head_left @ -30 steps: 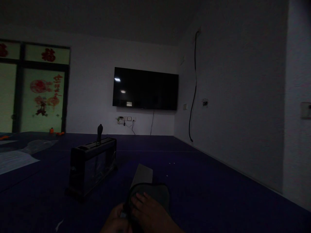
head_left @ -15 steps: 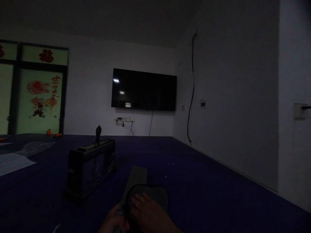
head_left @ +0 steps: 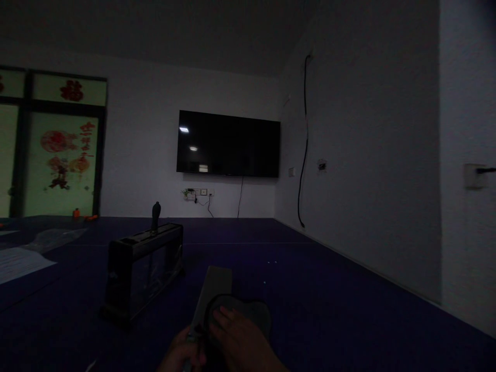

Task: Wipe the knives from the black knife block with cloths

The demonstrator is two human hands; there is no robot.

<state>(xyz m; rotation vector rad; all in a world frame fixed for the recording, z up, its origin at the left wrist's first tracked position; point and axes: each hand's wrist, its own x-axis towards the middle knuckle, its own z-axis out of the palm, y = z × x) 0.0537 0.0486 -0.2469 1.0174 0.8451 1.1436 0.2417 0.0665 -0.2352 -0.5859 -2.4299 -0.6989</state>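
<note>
At the bottom centre, my right hand (head_left: 242, 338) lies with its fingers stretched out flat on a rounded dark grey flap (head_left: 259, 313) with a black edge. Beneath and beyond that flap, a long flat grey piece (head_left: 217, 283) points away from me; I cannot tell whether the two are joined. My left hand (head_left: 183, 354) is closed at the near left edge of the grey piece, beside the flap. A small pale bit shows by its fingers, too dark to name.
A black box-shaped frame (head_left: 145, 274) with an upright handle (head_left: 155, 216) stands to the left on the dark blue tabletop (head_left: 329, 310). Papers (head_left: 23, 264) and clear plastic (head_left: 58, 236) lie at far left. Small orange things (head_left: 76, 213) sit behind. A wall (head_left: 368, 181) borders the right side.
My right hand and the flap under it have shifted very slightly to the right. The flap's far edge now looks more wavy. My left hand stays in nearly the same place.
</note>
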